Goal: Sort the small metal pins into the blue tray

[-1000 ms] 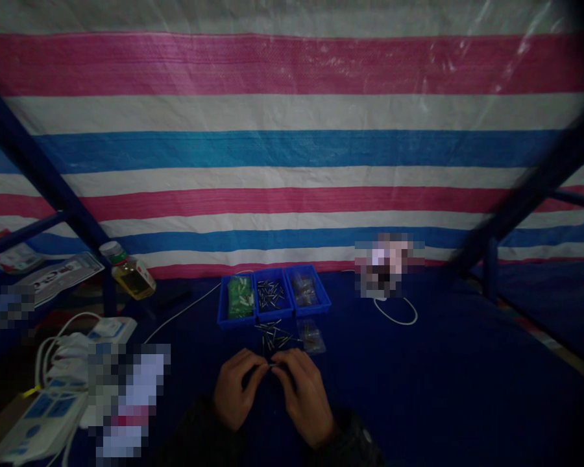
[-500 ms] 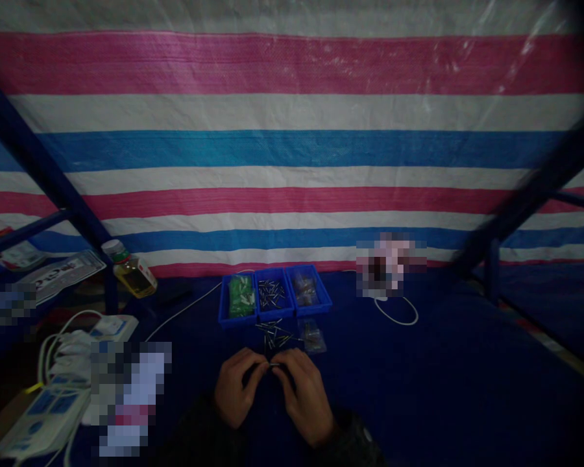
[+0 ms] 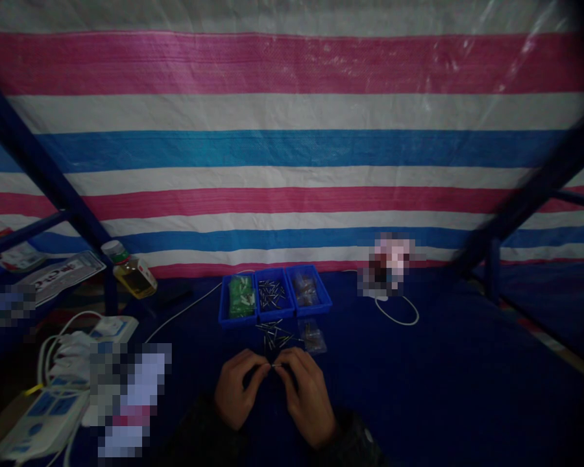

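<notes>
A small shiny metal rod (image 3: 276,366) sits between the fingertips of both hands, low in the middle of the head view. My left hand (image 3: 237,389) pinches its left end with thumb and forefinger. From the other side my right hand (image 3: 307,397) is closed on it in the same way. The fingertips cover most of the rod, so its exact kind does not show. Just beyond the hands lies a loose heap of similar thin metal rods (image 3: 274,335). A clear plastic bag (image 3: 313,337) with small contents I cannot make out is beside the heap.
Three joined blue trays stand behind the heap: the left tray (image 3: 237,320) holds a green bag, the middle tray (image 3: 276,315) metal rods, the right tray (image 3: 316,310) clear bags. An oil-coloured bottle (image 3: 135,275) and power strips (image 3: 43,415) are left. A white cable loop (image 3: 398,322) lies right.
Both hands stay in nearly the same place. The right fingers have shifted very slightly around the rod. Trays and heap look unchanged.
</notes>
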{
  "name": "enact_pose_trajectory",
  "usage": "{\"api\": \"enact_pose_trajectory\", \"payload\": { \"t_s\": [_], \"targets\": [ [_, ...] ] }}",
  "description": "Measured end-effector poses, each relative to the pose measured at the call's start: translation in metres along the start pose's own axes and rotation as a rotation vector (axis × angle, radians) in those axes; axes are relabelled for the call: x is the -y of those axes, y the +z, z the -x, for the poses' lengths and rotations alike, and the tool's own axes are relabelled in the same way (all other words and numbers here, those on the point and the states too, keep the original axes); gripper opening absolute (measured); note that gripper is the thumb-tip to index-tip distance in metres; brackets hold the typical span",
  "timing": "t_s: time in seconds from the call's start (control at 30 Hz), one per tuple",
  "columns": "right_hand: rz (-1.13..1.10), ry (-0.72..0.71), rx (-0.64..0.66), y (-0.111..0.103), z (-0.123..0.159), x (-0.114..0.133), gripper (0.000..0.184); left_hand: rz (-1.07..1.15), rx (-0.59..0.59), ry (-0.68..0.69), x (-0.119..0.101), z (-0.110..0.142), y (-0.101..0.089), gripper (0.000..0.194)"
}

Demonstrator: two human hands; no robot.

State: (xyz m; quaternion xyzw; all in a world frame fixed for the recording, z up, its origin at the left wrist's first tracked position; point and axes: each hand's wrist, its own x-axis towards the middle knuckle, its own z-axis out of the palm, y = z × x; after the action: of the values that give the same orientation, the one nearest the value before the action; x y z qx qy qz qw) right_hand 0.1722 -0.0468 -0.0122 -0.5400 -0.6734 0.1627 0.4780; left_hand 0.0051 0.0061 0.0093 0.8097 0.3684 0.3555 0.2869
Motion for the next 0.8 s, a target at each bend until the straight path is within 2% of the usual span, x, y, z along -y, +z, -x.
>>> {"api": "enact_pose_trajectory", "payload": {
  "t_s": [0.8],
  "targets": [
    [0.041, 0.021, 0.004, 0.0024, 0.0011, -0.0044, 0.019, 0.001, 0.002, -0.035, 0.0002, -0.0003, 0.0007, 0.025]
  ]
}}
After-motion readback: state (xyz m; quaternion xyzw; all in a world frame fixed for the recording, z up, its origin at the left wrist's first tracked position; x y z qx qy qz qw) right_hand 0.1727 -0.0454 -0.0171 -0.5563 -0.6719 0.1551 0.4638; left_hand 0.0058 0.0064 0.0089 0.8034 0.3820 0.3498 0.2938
